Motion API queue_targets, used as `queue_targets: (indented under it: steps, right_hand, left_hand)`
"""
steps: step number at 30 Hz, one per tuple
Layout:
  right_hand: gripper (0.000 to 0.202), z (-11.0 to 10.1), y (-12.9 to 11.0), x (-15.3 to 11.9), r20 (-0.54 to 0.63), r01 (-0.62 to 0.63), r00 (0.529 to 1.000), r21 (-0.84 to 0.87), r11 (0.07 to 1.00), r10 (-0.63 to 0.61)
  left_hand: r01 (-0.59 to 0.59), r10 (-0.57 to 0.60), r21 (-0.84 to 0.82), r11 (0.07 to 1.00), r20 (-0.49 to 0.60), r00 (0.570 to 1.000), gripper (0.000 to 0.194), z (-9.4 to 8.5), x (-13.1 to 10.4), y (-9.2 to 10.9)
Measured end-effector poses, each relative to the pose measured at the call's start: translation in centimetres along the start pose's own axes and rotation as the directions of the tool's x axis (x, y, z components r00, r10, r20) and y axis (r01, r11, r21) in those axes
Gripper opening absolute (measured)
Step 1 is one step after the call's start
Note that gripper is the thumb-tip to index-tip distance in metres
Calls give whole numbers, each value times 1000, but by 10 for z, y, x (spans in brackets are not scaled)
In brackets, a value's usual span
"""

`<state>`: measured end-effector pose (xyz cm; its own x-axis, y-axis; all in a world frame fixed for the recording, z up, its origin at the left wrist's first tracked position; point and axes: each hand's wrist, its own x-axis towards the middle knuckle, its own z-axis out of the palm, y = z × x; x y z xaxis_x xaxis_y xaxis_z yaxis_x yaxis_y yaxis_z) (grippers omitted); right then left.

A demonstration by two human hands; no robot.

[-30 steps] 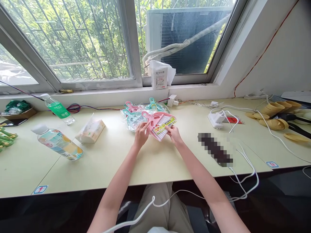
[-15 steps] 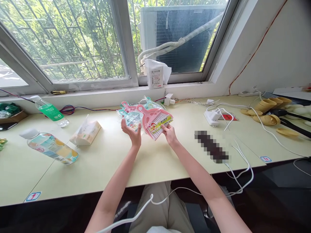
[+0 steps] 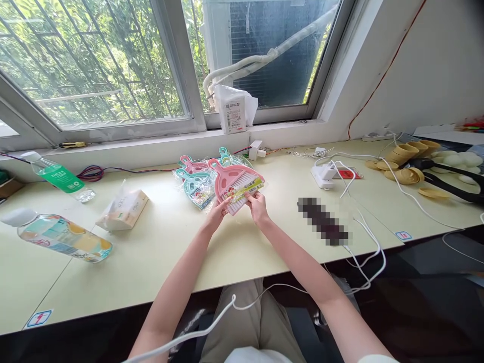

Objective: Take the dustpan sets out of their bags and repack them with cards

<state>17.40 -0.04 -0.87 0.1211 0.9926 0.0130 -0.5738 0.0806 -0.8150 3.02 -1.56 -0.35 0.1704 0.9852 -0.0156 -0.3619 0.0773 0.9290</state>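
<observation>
A pink toy dustpan and brush set [image 3: 231, 179] in clear wrap, with white bristles and a yellow-green label, is held up between both hands, its handle pointing away from me. My left hand [image 3: 218, 212] pinches its lower left edge. On the lower right side, my right hand [image 3: 257, 205] grips it by the label end, thumb on top. Just behind and to the left lie more wrapped sets: a teal one [image 3: 196, 184], a pink one [image 3: 189, 164] and another teal one [image 3: 229, 157], partly hidden by the held set.
On the left are a tissue pack [image 3: 124, 209], a fruit-print bottle [image 3: 68, 239] and a green-label bottle [image 3: 62, 176]. A white power strip [image 3: 323, 176] with cables, a pixelated dark object [image 3: 323, 222] and tan cups [image 3: 408, 156] are on the right. A small box [image 3: 234, 115] stands on the sill.
My left hand has come from beside the teal set onto the pink set's lower left edge and closed on it. My right hand keeps its grip. The view has shifted slightly.
</observation>
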Motion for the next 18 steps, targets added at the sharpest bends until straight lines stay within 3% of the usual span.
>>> queue_targets:
  steps: [4, 8, 10, 13, 15, 18]
  right_hand:
    - [35, -1, 0, 0, -10, -13, 1000, -11, 1000, 13]
    - [34, -1, -6, 0, 8, 23, 1000, -25, 999, -23]
    - [35, -1, -9, 0, 21, 34, 999, -30, 999, -34]
    - [34, 0, -11, -1, 37, 26, 999, -29, 999, -25]
    - [33, 0, -11, -1, 44, 16, 999, -13, 1000, -16]
    - [32, -1, -9, -1, 39, 19, 999, 18, 1000, -20]
  left_hand:
    - [21, -21, 25, 999, -1, 1000, 53, -1, -2, 0]
    - [100, -107, 46, 994, 194, 975, 54, 2, -9, 4]
    - [94, -104, 51, 994, 226, 968, 57, 6, -10, 5]
    - [-56, 54, 46, 997, 31, 998, 59, 11, -8, 4]
    - [-166, 171, 57, 985, -97, 981, 57, 13, -6, 2]
    - [-170, 180, 112, 979, -83, 980, 56, 13, -5, -2]
